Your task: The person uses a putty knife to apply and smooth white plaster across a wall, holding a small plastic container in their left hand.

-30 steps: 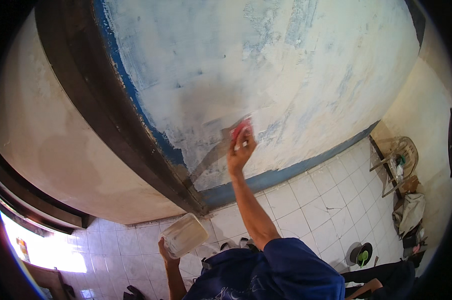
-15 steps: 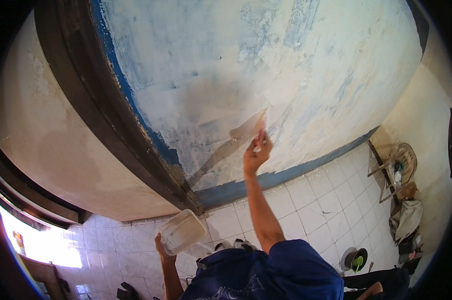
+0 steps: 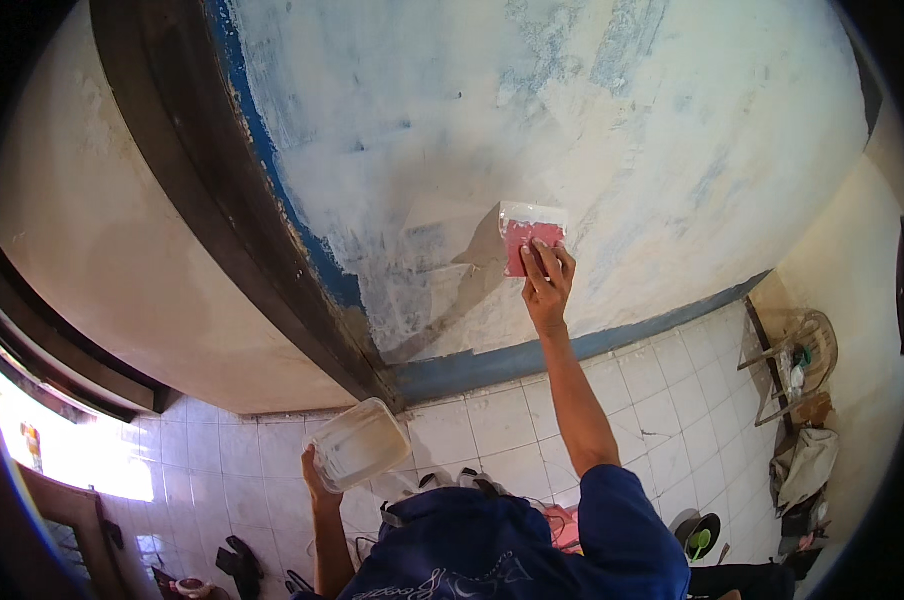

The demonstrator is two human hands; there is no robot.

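Note:
My right hand is raised to the wall and grips a flat red putty spreader. White paste coats the spreader's upper edge, which lies against or very near the wall; I cannot tell which. Patchy white filler covers much of the wall's light blue paint. Lower and to the left, my left hand holds a translucent plastic tub by its side. The tub is tilted with its mouth up, and pale residue shows inside it.
A dark wooden door frame borders the wall on the left. White floor tiles run below. At the right stand a chair and a pale cloth bag. A dark bowl with a green utensil sits on the floor.
My right hand has turned the spreader from edge-on to its broad red face and shifted slightly right. The view has also moved a little. My left hand still holds the tub.

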